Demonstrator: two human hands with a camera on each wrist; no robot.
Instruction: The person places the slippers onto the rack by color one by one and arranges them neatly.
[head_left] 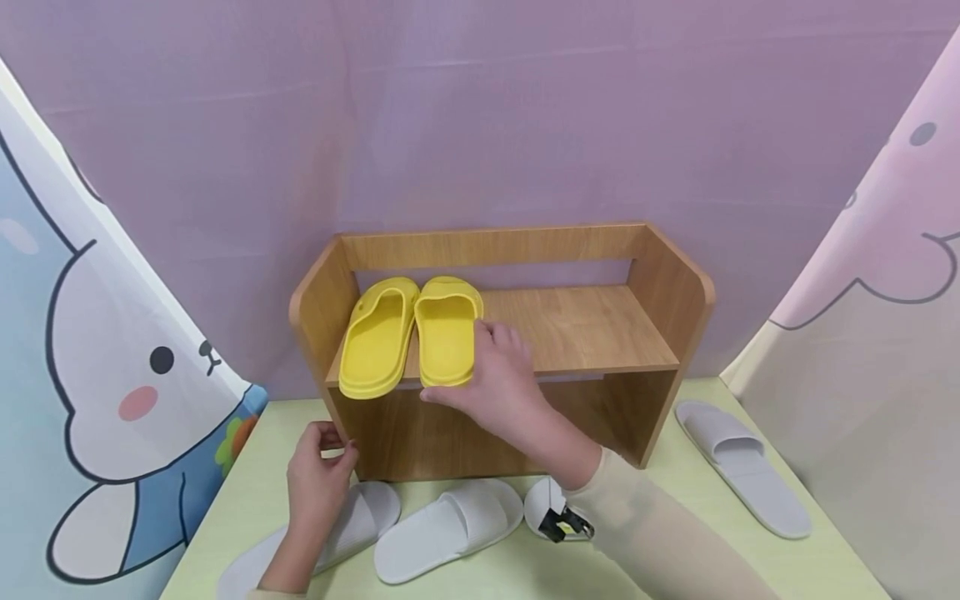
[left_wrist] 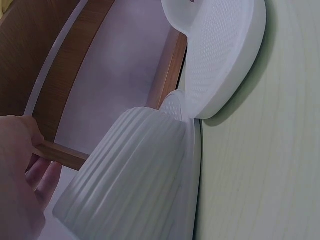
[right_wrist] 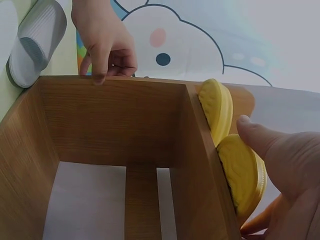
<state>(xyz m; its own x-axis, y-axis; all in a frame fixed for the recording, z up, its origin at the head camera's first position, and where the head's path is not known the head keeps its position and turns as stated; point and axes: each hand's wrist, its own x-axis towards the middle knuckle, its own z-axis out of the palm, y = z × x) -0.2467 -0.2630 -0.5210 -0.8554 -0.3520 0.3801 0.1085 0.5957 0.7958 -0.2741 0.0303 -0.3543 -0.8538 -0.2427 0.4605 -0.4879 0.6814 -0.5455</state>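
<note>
Two yellow clogs (head_left: 378, 346) stand side by side at the left end of the top shelf of a wooden shoe rack (head_left: 585, 325), heels toward me. My right hand (head_left: 506, 379) holds the right-hand clog (head_left: 447, 337), its thumb at the heel and its fingers along the right side. In the right wrist view the thumb (right_wrist: 260, 132) reaches across that clog's heel. Lower down, my left hand (head_left: 318, 479) pinches the front edge of the rack's left side panel. A ribbed light slipper (left_wrist: 130, 175) lies close beside this hand in the left wrist view.
Before the rack lie light slippers, one (head_left: 450, 533) in the middle and another (head_left: 555, 504) partly under my right forearm. A black clip-like thing (head_left: 562, 527) is by the latter. Right of the rack lies a further slipper (head_left: 750, 479). A purple cloth (head_left: 487, 125) hangs behind.
</note>
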